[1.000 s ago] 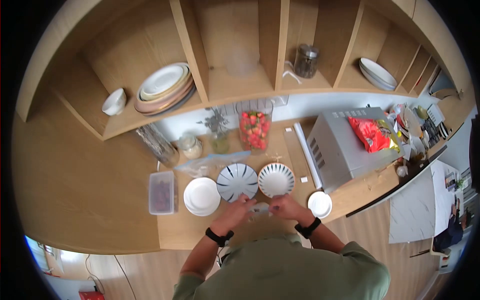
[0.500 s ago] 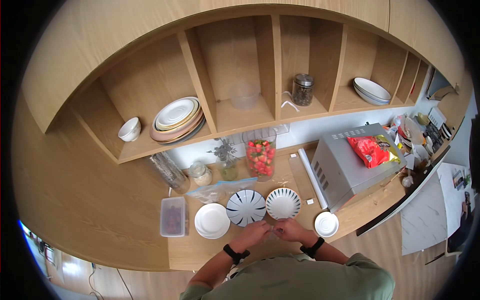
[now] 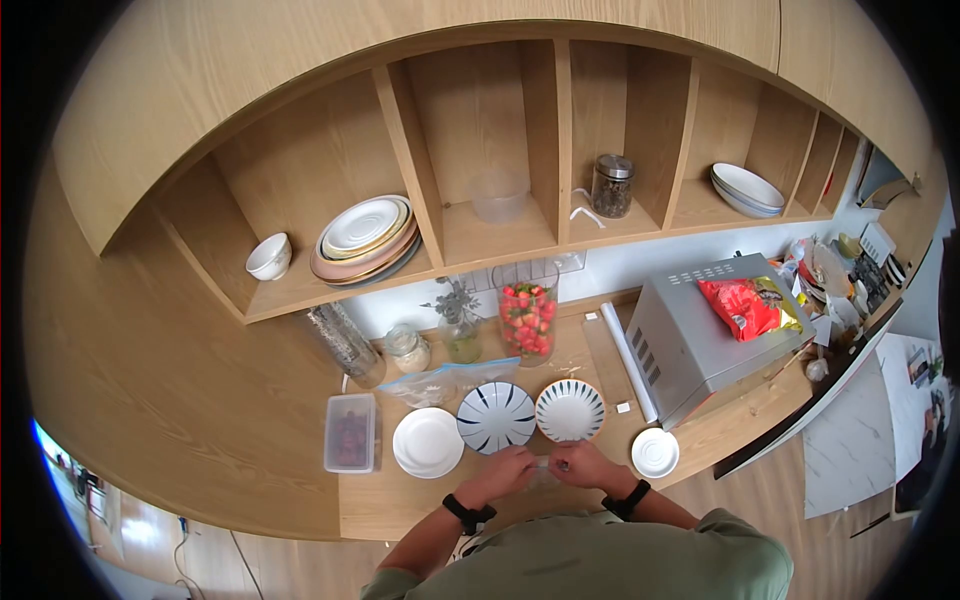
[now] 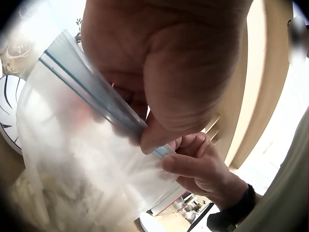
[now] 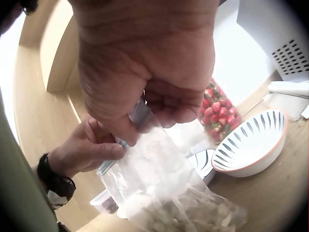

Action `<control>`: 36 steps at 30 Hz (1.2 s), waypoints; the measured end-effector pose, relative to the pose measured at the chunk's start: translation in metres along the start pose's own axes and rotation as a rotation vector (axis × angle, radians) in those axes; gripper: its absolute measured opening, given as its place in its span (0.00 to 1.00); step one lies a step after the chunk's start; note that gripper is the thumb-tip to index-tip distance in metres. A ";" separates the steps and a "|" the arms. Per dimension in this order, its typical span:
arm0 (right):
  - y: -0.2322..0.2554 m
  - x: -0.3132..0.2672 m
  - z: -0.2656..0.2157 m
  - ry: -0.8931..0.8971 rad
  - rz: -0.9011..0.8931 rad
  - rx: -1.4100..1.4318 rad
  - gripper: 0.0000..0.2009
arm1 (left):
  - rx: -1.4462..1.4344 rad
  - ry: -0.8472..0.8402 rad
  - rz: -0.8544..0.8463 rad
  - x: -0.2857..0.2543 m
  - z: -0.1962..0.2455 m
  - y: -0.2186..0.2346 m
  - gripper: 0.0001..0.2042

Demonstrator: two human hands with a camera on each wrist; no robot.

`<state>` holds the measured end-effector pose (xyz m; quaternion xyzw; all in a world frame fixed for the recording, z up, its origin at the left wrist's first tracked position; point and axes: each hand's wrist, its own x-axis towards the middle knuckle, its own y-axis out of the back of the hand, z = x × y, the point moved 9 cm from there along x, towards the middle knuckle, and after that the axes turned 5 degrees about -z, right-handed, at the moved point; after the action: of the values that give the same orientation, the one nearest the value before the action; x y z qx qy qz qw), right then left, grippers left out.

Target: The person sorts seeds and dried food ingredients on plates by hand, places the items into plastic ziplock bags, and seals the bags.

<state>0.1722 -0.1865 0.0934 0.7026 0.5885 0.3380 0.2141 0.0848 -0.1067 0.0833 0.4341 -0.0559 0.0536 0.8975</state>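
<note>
A clear zip bag (image 5: 149, 164) hangs between the two hands, with pale, flat pieces in its lower part. My left hand (image 3: 507, 470) pinches the blue-lined zip edge (image 4: 91, 92) between thumb and fingers. Right beside it, my right hand (image 3: 585, 466) grips the same edge. The head view shows little of the bag, since the hands cover most of it. Just beyond the hands are a dark-striped plate (image 3: 496, 400) and an orange-rimmed bowl (image 3: 570, 400).
Left of the striped plate are white plates (image 3: 428, 442) and a lidded plastic box (image 3: 350, 452). Another zip bag (image 3: 445, 382) lies behind. A tall container of strawberries (image 3: 528, 320) stands farther back. A small white dish (image 3: 655, 452) and a grey microwave (image 3: 700, 330) are to the right.
The head view has tilted, so the counter sits lower in it. Both hands have drawn closer together along the bag's top edge and still hold it.
</note>
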 end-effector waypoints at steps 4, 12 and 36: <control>-0.006 0.001 -0.009 0.058 -0.005 -0.013 0.03 | 0.022 -0.038 0.010 0.000 0.006 0.000 0.04; -0.004 0.004 -0.011 0.052 -0.011 -0.048 0.02 | 0.005 0.016 -0.010 -0.003 -0.006 0.003 0.03; -0.008 0.011 -0.011 -0.026 -0.184 -0.216 0.05 | -0.184 0.049 0.162 -0.025 -0.022 0.020 0.04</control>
<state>0.1598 -0.1754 0.0981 0.6228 0.6079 0.3691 0.3261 0.0585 -0.0783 0.0818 0.3424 -0.0737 0.1312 0.9274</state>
